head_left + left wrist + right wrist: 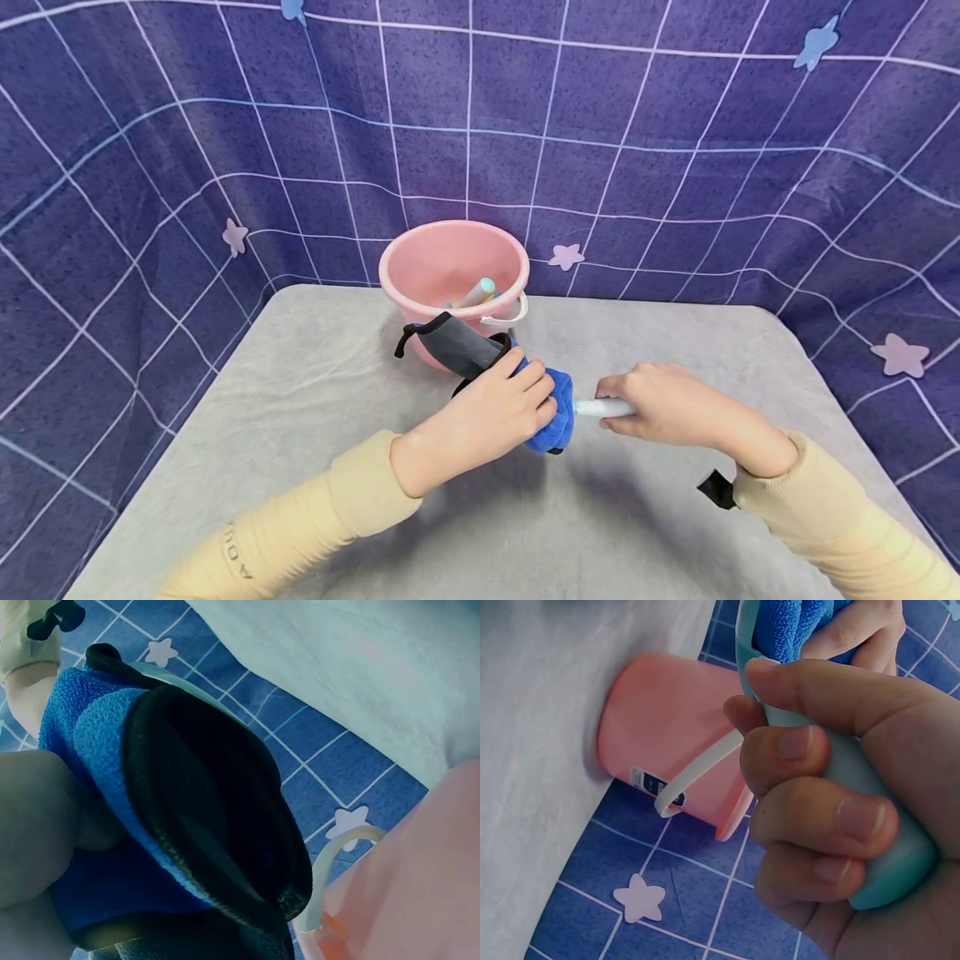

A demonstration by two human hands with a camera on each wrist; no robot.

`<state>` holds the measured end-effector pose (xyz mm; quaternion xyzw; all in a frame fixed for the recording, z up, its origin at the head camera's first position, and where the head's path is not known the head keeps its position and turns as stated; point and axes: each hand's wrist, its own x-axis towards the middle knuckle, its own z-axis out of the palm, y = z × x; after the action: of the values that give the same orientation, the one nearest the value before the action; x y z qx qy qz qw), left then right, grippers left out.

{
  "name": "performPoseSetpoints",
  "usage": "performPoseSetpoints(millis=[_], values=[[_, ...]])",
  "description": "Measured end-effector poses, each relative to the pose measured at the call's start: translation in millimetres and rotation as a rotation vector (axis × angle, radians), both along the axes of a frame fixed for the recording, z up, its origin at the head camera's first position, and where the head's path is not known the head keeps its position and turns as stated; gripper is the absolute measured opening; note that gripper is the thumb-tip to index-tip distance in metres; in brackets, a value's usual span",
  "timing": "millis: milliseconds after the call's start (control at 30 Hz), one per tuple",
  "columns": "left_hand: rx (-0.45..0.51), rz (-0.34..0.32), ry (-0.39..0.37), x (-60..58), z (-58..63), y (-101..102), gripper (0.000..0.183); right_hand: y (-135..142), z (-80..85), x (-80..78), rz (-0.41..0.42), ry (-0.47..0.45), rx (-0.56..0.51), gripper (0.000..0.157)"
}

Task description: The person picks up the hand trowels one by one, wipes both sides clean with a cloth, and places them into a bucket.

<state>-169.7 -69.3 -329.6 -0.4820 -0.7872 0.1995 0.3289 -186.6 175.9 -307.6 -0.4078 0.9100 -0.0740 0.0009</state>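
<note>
My left hand (491, 412) grips a blue terry-cloth piece (559, 408) with black edging and a grey flap (459, 346) that ends in a black loop. Its dark-lined opening (225, 795) gapes in the left wrist view. Over on the right, my right hand (667, 404) has its fingers curled round a pale blue handle (606, 407) with a teal end cap (900, 881). The far end of the handle lies against the blue cloth in the right wrist view, and the cloth hides part of what is there.
Behind the left hand stands a pink bucket (402, 300) with a white handle (510, 315). Inside it is a pale stick with a mint end (486, 286). Grey cloth (315, 375) covers the table, and a blue gridded curtain (585, 125) with stars hangs around the back and sides.
</note>
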Motion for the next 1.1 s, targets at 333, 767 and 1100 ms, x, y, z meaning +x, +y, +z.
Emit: performPoseSetpoints(millis=[333,767,1100], values=[[-0.075,0.039,0.001,4.5,5.9,-1.3,0.020,3.1,3.4,4.8,-0.012,-0.007,0.004,0.012],[-0.070,0.043,-0.016,4.4,8.0,-8.1,0.017,8.9,8.0,6.5,-0.012,0.013,-0.002,0.012],[-0.017,0.031,-0.045,5.9,9.1,-19.3,0.013,13.6,5.3,5.2,-0.037,-0.013,-0.017,0.016]])
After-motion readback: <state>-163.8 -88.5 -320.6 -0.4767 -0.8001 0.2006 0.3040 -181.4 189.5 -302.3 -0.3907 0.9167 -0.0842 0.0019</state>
